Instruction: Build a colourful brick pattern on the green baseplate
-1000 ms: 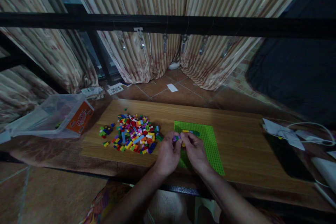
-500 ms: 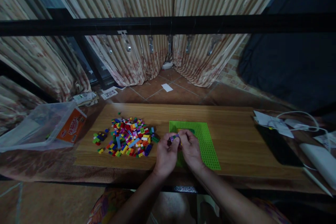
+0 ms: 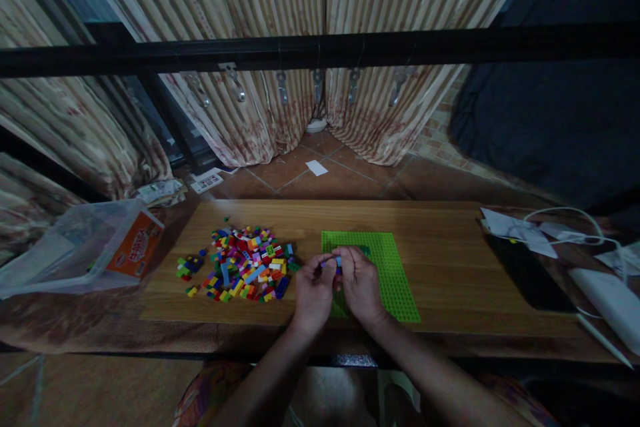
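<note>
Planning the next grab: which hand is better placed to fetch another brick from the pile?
Left. The left hand is beside the pile; the right hand, over the baseplate, would have to cross it.

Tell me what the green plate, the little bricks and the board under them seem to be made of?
Green plate: likely moulded plastic, flat, one even bright colour, fine texture. Bricks: probably plastic too, saturated colours, blocky shapes. Board: looks like wood or wood-look laminate, with grain lines running lengthwise; which one is unclear.
</note>
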Tool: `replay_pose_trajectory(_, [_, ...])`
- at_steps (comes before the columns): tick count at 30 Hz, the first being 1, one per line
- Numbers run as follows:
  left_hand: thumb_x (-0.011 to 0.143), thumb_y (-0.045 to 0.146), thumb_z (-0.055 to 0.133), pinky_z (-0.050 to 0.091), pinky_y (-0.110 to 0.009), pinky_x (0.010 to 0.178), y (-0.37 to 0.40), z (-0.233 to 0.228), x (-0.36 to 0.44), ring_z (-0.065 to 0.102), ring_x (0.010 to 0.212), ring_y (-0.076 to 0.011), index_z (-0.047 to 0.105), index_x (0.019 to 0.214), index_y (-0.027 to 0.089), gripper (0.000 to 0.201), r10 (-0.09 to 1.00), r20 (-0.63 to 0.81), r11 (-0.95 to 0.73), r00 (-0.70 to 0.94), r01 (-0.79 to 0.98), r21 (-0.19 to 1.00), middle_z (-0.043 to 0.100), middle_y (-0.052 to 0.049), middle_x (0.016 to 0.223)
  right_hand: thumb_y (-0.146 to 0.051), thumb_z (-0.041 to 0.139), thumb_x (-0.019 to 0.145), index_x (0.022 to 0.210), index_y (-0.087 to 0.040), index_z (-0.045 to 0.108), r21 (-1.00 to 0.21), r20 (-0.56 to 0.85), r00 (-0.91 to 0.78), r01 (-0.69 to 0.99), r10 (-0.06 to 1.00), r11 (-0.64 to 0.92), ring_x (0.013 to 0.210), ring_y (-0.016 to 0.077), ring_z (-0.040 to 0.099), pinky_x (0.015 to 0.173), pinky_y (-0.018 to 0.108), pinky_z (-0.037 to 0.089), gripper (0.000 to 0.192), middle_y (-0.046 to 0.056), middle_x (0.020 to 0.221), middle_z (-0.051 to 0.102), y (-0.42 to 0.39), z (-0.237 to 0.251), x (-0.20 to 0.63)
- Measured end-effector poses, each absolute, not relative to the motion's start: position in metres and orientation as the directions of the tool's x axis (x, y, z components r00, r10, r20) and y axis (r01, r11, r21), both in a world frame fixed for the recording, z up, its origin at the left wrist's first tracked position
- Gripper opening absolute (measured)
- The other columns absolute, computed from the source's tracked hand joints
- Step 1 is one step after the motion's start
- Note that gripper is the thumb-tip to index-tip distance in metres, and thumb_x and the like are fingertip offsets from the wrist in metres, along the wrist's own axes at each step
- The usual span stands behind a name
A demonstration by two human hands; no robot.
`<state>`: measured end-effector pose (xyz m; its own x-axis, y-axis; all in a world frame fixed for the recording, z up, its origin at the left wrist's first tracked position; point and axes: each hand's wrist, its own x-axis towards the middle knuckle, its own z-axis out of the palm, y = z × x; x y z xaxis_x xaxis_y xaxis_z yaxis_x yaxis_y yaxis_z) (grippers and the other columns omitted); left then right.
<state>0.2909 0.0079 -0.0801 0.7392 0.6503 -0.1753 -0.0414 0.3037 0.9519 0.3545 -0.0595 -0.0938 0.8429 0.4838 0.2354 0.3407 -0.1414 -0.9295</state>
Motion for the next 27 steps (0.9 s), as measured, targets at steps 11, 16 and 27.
replay_pose_trajectory(11, [0.078, 0.042, 0.062, 0.037, -0.018, 0.05, 0.014, -0.088, 0.291, 0.048, 0.053, -0.0069, 0.064, 0.089, 0.015, 0.029, 0.591, -0.195, 0.337, 0.783, -0.02, 0.941, 0.057, 0.002, 0.067, -0.059, 0.056, 0.078, 0.078, -0.018, 0.061, -0.979, -0.137, 0.847, -0.194, 0.514, 0.058, 0.034, 0.0079, 0.042, 0.033, 0.019, 0.029, 0.041, -0.006, 0.045, 0.049, -0.059, -0.084, 0.359])
replay_pose_trajectory(16, [0.075, 0.038, 0.065, 0.036, -0.018, 0.049, 0.011, -0.084, 0.292, 0.046, 0.052, -0.0063, 0.062, 0.081, 0.014, 0.026, 0.609, -0.191, 0.333, 0.77, -0.029, 0.943, 0.055, 0.003, 0.062, -0.05, 0.064, 0.076, 0.074, -0.019, 0.058, -0.986, -0.039, 0.847, -0.119, 0.53, 0.118, 0.04, 0.0089, 0.051, 0.039, 0.021, 0.041, 0.031, -0.005, 0.059, 0.056, -0.059, -0.091, 0.355])
replay_pose_trajectory(27, [0.065, 0.036, 0.076, 0.042, -0.02, 0.053, 0.01, -0.079, 0.295, 0.052, 0.054, -0.0073, 0.063, 0.078, 0.014, 0.029, 0.569, -0.263, 0.57, 0.779, -0.143, 0.809, 0.059, 0.001, 0.065, -0.049, 0.068, 0.07, 0.075, -0.018, 0.061, -0.86, -0.221, 0.837, -0.409, 0.5, 0.304, 0.036, 0.0079, 0.044, 0.036, 0.02, 0.033, 0.033, -0.005, 0.047, 0.055, -0.055, -0.089, 0.357])
